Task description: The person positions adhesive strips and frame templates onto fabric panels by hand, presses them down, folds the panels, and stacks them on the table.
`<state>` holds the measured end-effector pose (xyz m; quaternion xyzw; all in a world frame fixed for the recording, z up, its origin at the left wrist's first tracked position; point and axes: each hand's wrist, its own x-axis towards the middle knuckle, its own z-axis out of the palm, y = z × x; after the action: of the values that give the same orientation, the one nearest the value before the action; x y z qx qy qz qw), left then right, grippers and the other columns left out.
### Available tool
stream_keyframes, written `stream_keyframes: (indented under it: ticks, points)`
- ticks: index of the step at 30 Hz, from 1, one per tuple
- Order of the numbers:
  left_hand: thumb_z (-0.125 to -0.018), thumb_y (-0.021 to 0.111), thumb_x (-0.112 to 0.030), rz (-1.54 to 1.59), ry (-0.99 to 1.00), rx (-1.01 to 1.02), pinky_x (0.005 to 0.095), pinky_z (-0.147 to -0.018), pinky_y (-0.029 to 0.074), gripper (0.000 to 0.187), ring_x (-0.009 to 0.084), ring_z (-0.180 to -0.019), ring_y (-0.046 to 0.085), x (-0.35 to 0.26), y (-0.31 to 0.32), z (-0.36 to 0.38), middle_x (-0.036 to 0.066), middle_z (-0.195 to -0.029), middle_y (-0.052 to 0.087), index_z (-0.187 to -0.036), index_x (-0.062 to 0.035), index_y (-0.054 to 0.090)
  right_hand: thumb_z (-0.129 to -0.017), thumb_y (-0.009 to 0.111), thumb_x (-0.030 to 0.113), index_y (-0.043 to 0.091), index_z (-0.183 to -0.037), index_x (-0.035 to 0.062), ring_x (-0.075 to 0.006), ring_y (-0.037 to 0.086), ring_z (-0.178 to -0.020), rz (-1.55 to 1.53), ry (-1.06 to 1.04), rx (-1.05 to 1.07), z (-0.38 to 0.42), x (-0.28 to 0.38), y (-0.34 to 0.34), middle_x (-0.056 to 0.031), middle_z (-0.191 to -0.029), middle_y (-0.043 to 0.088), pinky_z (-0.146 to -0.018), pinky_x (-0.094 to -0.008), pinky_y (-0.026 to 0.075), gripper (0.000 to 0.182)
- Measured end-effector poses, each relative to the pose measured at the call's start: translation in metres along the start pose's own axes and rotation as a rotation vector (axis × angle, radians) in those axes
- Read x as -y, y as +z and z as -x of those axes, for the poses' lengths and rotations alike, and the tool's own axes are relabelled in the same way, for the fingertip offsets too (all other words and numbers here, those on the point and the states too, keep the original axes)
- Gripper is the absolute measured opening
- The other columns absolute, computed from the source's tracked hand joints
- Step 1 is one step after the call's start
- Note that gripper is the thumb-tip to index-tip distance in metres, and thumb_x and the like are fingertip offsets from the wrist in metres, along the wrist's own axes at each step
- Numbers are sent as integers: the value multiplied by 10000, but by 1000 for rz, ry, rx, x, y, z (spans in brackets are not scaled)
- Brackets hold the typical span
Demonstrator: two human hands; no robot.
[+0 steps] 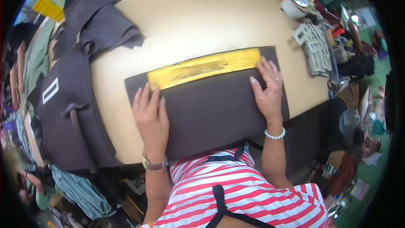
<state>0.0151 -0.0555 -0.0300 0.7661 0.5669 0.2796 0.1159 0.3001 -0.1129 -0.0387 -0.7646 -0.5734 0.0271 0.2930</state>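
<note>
A dark grey-brown piece of fabric [211, 109] lies flat on the table in front of me. Along its far edge rests a long yellow strip [204, 68], slightly curved, with dark worn marks in its middle. My left hand [151, 116] lies on the fabric, its fingertips at the strip's left end. On the other side, my right hand [268, 88] has its fingers spread, with the fingertips touching the strip's right end. Both hands press down from above and hold nothing.
Dark fabric pieces [63, 109] are piled at the left, a white rectangular frame [50, 90] on top. At the right edge stand a stack of light pieces [314, 48] and a white round container [293, 8]. The pale tabletop [185, 21] stretches beyond the fabric.
</note>
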Motion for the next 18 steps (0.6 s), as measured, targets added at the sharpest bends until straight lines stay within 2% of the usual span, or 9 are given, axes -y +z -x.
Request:
stream_keyframes:
  ticks: [7,10,18]
  points:
    - [-877,581,-45,-44,1,26,431,-1027,372,325,365,-1222,473,-1,-1,1,172,-1280,559,-1199,-25,615,-817,652,217,587,-1237,47,-343,411,-1284,10,21,18,-1,3,-1,-110,-1357,518,-1086,-516,241,458]
    - [-858,596,-35,-35,12,4,449,-1003,384,304,384,-1206,478,-1,1,1,179,-1260,566,-1159,-16,634,-816,652,229,586,-1239,43,-349,409,-1284,11,30,24,-1,4,-1,-112,-1364,512,-1085,-525,239,466]
    - [-857,589,-22,-37,19,12,451,-1005,385,314,383,-1212,473,-2,0,0,186,-1260,563,-1168,-16,628,-815,659,247,574,-1255,49,-355,405,-1286,41,25,23,0,5,-1,-106,-1375,501,-1077,-536,244,490]
